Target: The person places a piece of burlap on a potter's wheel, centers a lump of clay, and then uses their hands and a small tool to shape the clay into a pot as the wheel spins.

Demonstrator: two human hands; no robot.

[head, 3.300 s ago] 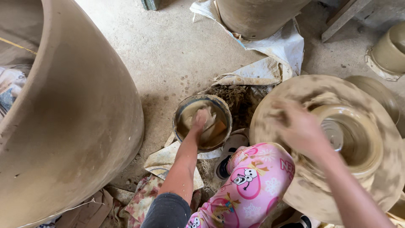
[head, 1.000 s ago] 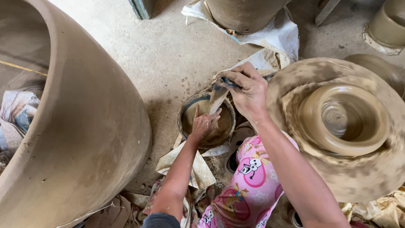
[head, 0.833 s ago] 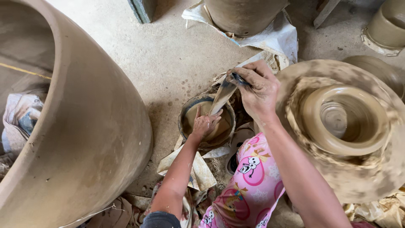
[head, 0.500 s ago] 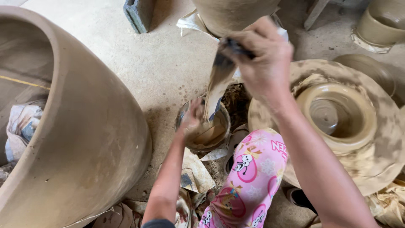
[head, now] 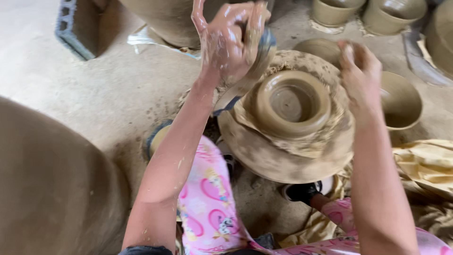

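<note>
Since half a second ago the view has swung right: the wheel now sits centre frame, and the left hand has come up out of the water bowl and is raised high.

Big clay pot [head: 52,189] fills the lower left corner, only its wall in view. Grey block [head: 78,26] upper left on the concrete floor [head: 94,94]. Water bowl [head: 158,139] mostly hidden behind the left forearm.

Left hand [head: 226,40], slick with wet clay, fingers curled tight around a strip of wet cloth [head: 257,56]; the cloth hangs down beside the wheel's left edge. Blurred, so the exact finger placement is unclear.

Potter's wheel [head: 283,160] caked in clay, a small wet clay pot [head: 292,101] centred on it, open mouth up.

Right hand [head: 361,71] is raised over the wheel's right rim, fingers bunched; blurred, cannot tell if it holds anything.

Finished bowl [head: 401,101] just right of the wheel. More clay pots [head: 363,12] along the top edge. Crumpled tan cloth [head: 424,165] at the right. Pink patterned trousers [head: 207,203] on the knees below.
</note>
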